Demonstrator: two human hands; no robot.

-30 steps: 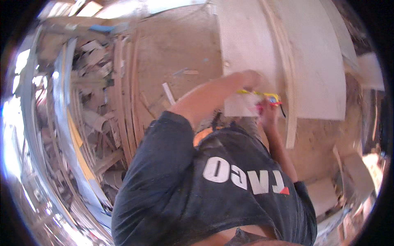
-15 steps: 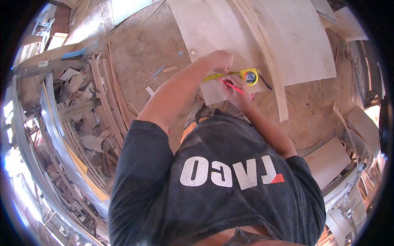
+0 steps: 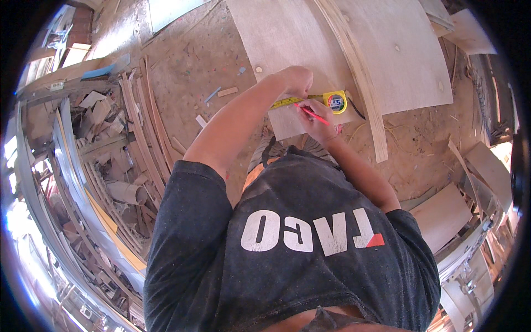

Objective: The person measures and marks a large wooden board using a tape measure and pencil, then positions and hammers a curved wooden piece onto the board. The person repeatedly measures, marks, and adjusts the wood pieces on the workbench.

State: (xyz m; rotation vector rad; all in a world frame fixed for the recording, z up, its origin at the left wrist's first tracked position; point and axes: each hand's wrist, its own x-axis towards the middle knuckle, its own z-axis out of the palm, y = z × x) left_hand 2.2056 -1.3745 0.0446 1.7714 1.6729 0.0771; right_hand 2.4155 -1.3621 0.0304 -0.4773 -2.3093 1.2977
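Tape point(image 3: 335, 102) now stretched across board point(image 3: 287, 39); left hand point(image 3: 295, 81) fist pins blade, right hand point(image 3: 314, 117) pinches pencil point(image 3: 311, 113), marking underway.

The dusty floor point(image 3: 182, 72) below me carries everything here. A large pale plywood sheet point(image 3: 298, 39) lies flat on it at the far side, and a long curved wooden strip point(image 3: 362, 77) rests across that sheet, running down toward the right. Small wood offcuts point(image 3: 227, 92) lie on the bare floor left of the sheet. Farther left, bent wooden strips point(image 3: 141, 127) lie beside a pile of scrap point(image 3: 99, 110). Near right, another board point(image 3: 442, 213) lies flat.
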